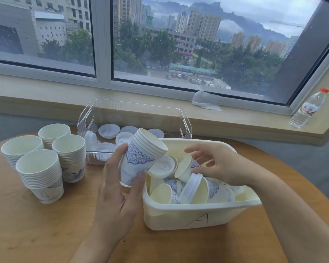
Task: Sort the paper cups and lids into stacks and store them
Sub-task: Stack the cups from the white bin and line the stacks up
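My left hand (118,185) grips a short nested stack of white paper cups with blue patterns (141,154), tilted with its mouth up and to the right. My right hand (218,164) reaches into the cream bin marked "A" (198,217), its fingers spread around a single cup (185,168). The bin holds several loose cups and white lids (162,167). A clear plastic bin (182,118) behind holds several white lids (109,130). Several tall stacks of cups (40,175) stand on the table at the left.
The round wooden table (46,234) carries everything. A wooden window ledge (235,120) runs behind it, with a crumpled white tissue (205,101) and a water bottle with a red cap (308,109) on the right. Bare tabletop lies in front of the stacks.
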A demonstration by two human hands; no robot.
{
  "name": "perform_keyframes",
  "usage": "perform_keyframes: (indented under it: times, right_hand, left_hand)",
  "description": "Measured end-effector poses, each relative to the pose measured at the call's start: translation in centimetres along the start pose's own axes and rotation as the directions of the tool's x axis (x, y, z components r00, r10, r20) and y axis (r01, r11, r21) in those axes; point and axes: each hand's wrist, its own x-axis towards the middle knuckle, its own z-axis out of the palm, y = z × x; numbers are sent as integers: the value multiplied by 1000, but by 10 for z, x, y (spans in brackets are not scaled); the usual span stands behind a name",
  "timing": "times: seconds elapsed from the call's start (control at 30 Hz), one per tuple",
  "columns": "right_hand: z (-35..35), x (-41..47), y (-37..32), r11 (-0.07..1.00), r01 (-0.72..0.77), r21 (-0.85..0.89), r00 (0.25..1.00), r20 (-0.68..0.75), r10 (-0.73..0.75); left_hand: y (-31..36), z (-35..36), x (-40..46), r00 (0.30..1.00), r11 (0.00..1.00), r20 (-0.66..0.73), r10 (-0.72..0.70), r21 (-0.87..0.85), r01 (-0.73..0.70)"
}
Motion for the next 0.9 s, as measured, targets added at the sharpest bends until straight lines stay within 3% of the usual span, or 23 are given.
perform_keyframes:
  times: [0.4, 0.7, 0.9]
  right_hand:
    - [-1, 6, 4, 995, 3, -99, 987, 160, 13]
    - [-15, -12, -4, 932, 35, 362, 995, -102, 2]
    - [-15, -12, -30, 780, 262, 568, 946, -312, -91]
  left_hand:
    - [1, -1, 0, 1000, 1000, 5, -2, -11, 2]
    - [-1, -1, 0, 1000, 999, 8, -22, 24, 22]
    - [4, -1, 1, 1000, 999, -8, -6, 53, 6]
